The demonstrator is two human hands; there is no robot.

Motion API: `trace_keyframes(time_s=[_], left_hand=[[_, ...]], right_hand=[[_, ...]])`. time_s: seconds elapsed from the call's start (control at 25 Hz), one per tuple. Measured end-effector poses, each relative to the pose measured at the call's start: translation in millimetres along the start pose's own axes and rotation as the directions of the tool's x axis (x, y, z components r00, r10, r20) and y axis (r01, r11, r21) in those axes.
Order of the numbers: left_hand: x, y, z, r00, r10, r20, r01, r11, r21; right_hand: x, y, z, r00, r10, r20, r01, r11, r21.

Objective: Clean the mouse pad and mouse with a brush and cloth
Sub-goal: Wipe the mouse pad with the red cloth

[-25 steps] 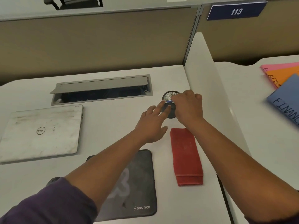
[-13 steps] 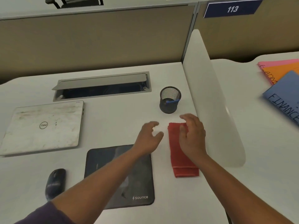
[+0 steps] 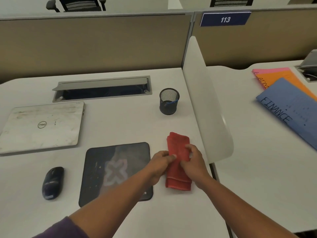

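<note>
A folded red cloth lies on the white desk just right of the dark mouse pad. My left hand pinches the cloth's left edge, and my right hand grips its right side with curled fingers. A black mouse sits left of the pad. The blue handle of a brush shows inside a black mesh cup behind the cloth.
A closed silver laptop lies at the left. A cable hatch is open at the back. A white divider panel stands right of the cloth, with coloured folders on the neighbouring desk.
Both hands left the mesh cup, came back toward me and took hold of the red cloth. The brush stays in the cup.
</note>
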State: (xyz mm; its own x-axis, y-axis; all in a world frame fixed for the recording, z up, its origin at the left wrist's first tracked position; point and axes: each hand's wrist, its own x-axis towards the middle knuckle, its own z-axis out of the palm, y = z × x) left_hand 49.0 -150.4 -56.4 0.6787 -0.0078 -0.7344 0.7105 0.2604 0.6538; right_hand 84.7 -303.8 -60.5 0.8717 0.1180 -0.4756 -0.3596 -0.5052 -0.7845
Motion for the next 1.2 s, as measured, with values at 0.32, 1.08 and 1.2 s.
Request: trace_keyframes(time_s=[0.32,1.08,1.2], left_hand=[[-49.0,-18.9,-9.0,0.991,0.100,-0.090,-0.118,0.966,-0.229],[-135.0,-81.0,-94.5,0.701,0.610,-0.370,-0.384,0.760,0.525],[-137.4,-81.2,-121.7,0.740,0.661,-0.127,-0.359,0.548,0.756]], right_hand=[[-33.2,-21.6,-2.2,0.960,0.110,0.258,-0.247,0.766,0.593],[-106.6,-59.3,129.2,0.775,-0.001,0.632,-0.544,0.509,0.667],[-107.1,-62.7,151.5,0.775,-0.024,0.632,-0.531,0.518,0.671]])
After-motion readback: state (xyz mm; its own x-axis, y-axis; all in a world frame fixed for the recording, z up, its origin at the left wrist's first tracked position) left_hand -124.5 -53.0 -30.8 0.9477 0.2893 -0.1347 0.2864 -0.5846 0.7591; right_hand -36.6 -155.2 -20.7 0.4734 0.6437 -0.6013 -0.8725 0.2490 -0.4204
